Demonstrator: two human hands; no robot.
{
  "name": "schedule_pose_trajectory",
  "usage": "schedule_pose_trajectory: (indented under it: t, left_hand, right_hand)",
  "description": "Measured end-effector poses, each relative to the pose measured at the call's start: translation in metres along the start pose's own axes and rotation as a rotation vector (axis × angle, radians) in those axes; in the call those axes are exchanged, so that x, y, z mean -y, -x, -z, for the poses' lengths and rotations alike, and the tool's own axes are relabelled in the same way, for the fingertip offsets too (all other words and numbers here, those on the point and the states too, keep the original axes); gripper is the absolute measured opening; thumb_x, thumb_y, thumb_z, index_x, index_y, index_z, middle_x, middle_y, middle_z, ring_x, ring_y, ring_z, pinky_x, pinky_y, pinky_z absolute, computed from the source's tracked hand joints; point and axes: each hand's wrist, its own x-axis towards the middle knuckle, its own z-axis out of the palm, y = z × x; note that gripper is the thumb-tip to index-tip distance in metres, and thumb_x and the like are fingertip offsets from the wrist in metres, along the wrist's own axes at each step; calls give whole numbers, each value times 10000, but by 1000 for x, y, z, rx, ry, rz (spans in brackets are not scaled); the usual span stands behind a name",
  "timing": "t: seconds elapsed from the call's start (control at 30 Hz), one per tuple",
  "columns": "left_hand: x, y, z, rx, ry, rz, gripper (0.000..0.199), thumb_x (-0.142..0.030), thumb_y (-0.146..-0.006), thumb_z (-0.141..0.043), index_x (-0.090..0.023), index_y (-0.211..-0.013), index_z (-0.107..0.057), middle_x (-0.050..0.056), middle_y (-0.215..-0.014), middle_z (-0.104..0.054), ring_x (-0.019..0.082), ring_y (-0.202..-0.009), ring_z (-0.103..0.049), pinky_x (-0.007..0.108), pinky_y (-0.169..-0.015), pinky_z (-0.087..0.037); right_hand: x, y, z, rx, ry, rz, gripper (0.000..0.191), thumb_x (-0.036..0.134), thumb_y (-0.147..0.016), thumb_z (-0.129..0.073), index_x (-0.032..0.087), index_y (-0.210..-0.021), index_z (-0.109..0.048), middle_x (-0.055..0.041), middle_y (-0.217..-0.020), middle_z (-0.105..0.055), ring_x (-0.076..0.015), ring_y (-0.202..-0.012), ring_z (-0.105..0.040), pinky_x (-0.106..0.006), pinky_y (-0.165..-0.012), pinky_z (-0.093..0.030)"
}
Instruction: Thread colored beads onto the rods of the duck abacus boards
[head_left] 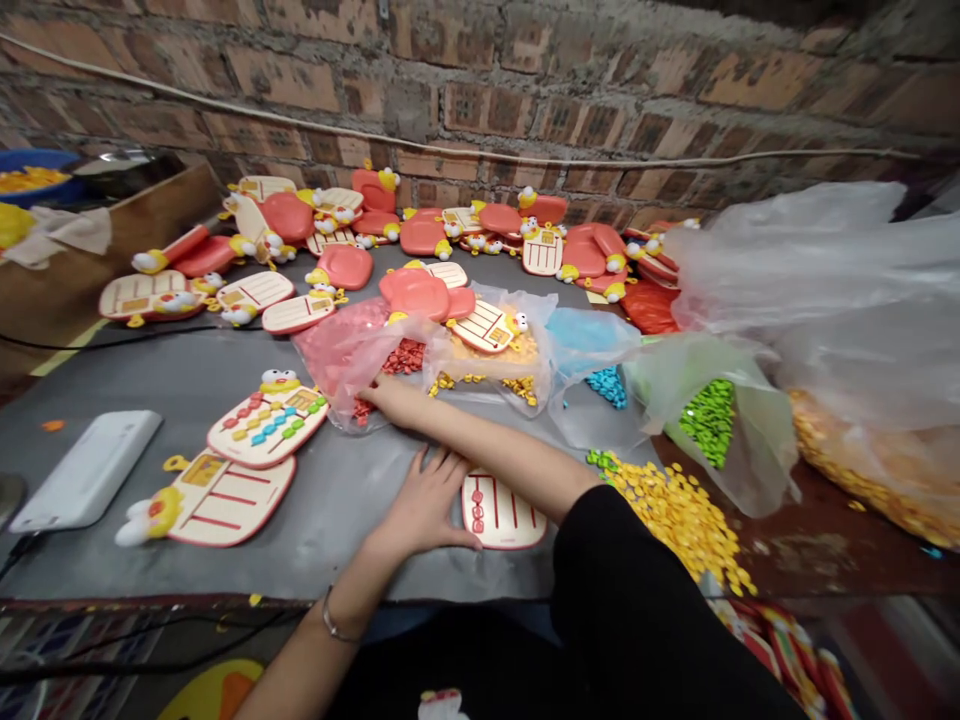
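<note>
My left hand [427,505] lies with its fingers spread against the left edge of a cream, red-rimmed toy board [517,515]. Red pieces sit in that board's left slot; my right forearm covers its upper part. Crossing over my left hand, my right arm reaches to a clear bag of red pieces [405,357]. My right hand [382,395] is at the bag's opening, and its fingers are mostly hidden there. To the left, a board with coloured pieces [266,425] overlaps a board with bare slots [232,500].
Bags of yellow pieces [521,385], blue pieces [606,385] and green pieces [709,425] stand to the right. Loose yellow pieces [682,515] lie in a heap. A white power bank [90,470] is at left. Several boards [345,267] line the brick wall.
</note>
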Motion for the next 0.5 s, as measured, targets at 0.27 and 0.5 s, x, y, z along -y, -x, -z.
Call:
schedule_pose_trajectory:
  t: [0.27,0.5]
  left_hand:
    - [-2,-2,1,75,-48,49,1178,-750,-594,-720,-166,-1513,-269,188,-1566,-249,397,-1443,-182,599,-1145,-114]
    - [-2,0,-1,52,-68,42,1200,-733,-642,-700,-199,-1552,-129,151,-1597,-155,365,-1463,-131,580,-1146,-105]
  right_hand:
    - [-7,39,35,-36,230,96,293,66,-922,-499,177,-1165,-621,-96,-1228,-564,-191,-1032,-569,-294,-916,-435]
    - [-5,146,94,-316,-101,110,79,199,-909,-595,170,-922,-667,-60,-938,-682,-178,-882,-631,-303,-811,-510]
